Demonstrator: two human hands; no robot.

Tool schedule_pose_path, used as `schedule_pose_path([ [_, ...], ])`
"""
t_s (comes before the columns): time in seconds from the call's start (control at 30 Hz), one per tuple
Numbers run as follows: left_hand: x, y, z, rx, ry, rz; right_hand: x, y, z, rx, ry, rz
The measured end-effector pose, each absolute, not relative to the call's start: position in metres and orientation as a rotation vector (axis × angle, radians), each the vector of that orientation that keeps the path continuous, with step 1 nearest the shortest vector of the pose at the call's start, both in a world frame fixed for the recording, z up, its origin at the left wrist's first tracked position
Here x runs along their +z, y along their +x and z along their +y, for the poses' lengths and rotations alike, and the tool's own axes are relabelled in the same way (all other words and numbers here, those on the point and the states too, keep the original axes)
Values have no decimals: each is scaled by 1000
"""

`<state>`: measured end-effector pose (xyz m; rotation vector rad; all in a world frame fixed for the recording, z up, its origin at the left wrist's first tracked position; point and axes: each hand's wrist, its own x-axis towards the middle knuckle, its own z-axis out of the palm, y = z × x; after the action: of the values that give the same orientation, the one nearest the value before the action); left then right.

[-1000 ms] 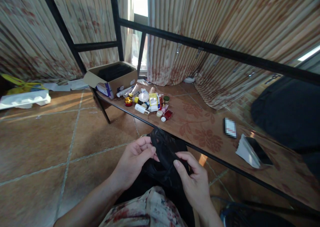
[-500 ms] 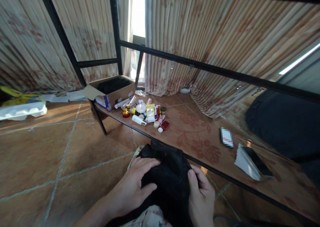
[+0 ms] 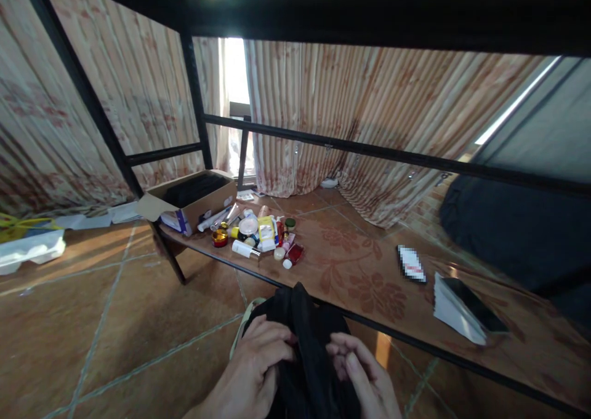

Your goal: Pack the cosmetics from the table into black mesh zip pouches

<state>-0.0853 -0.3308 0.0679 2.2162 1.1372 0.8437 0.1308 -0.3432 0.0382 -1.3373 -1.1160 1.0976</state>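
A black fabric item (image 3: 307,351), soft and folded, lies over my lap with a ridge of cloth standing up in its middle. Its exact kind is hard to make out. On its left side my left hand (image 3: 258,360) has its fingers curled onto the cloth, gripping it. To the right, my right hand (image 3: 364,370) is beside the ridge with loosely bent fingers, the thumb apart from them and nothing visible between. A pale green edge (image 3: 244,320) shows past the left side of the cloth.
Ahead is a brown floral low shelf (image 3: 364,283) with a dark metal front rail. On it stand several cosmetic bottles and jars (image 3: 263,234), an open cardboard box (image 3: 207,207) with black contents, a blurred-out small item (image 3: 410,264) and a phone-like dark slab (image 3: 478,305).
My right hand has let go of the cloth's right edge. My left fingers have curled in, and the fabric is gathered into an upright fold. The view has tilted up.
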Motion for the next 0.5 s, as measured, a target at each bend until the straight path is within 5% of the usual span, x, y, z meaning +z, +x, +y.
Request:
schedule_pose_path([
  [0.5,40,-50,-266,797,2594,932,16,160,-300,976,-1495,-1366],
])
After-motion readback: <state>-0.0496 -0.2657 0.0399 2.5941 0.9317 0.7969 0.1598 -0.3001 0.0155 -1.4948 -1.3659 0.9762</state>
